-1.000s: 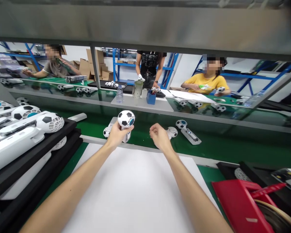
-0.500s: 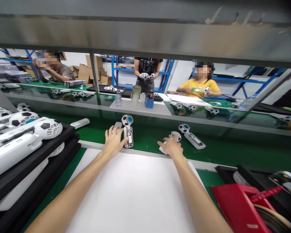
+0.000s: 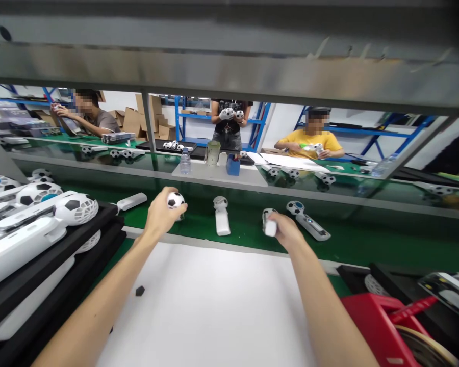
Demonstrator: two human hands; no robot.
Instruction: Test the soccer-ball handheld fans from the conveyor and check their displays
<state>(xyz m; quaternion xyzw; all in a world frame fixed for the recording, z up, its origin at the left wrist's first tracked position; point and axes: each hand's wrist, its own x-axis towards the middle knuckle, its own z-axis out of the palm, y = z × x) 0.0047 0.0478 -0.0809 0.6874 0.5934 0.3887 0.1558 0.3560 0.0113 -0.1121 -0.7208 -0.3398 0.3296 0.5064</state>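
My left hand (image 3: 159,216) is closed round a soccer-ball-patterned handheld fan (image 3: 175,200), lifted just above the green conveyor belt (image 3: 352,239). My right hand (image 3: 286,230) grips the white handle of a second ball fan (image 3: 268,221) over the belt. Between the two hands a third fan (image 3: 221,219) lies flat on the belt, handle toward me. Another fan (image 3: 308,221) lies to the right of my right hand.
A white mat (image 3: 214,300) covers the bench before me, with a small black piece (image 3: 139,291) on it. Black trays of fans (image 3: 34,214) stack at the left. A red bin (image 3: 378,326) sits at the right. Three people work across the line; a water bottle (image 3: 185,161) stands there.
My left hand let go of the fan it had set on the belt and picked up another one further left. My right hand closed on its fan and raised it.
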